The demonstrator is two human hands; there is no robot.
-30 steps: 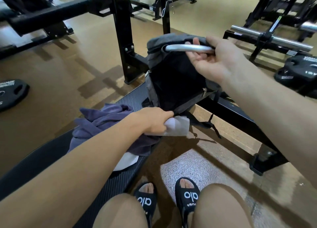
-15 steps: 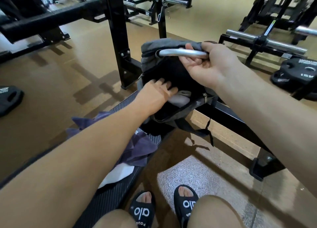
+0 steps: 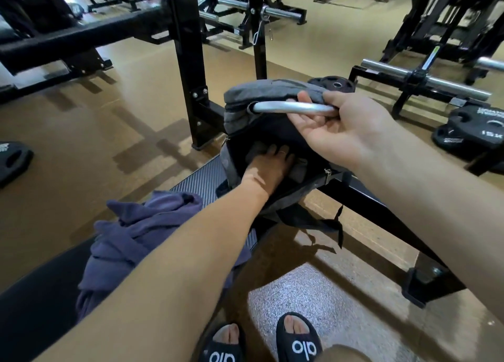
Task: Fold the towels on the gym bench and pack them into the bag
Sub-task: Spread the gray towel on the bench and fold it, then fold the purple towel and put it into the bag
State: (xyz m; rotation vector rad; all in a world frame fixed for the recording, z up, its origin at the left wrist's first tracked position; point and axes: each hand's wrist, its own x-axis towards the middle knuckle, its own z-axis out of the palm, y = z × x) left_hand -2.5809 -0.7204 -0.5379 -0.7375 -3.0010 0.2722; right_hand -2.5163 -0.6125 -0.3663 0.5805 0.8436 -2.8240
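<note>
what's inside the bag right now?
Inside the bag: the left hand pressing a pale folded towel down. The right hand holds the silver handle, keeping it open. Deeper contents are dark, unseen.

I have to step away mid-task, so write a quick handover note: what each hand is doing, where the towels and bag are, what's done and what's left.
Left hand: inside the open bag, fingers laid flat on a folded light towel, pressing it in.
Right hand: holds the bag's silver handle, keeping the opening lifted.
Bag: sits at the far end of the gym bench.
Done: that one folded towel is in the bag.
Left: the purple towel lies crumpled and unfolded on the bench; fold it and pack it. Whether more lies under it cannot be seen.
</note>
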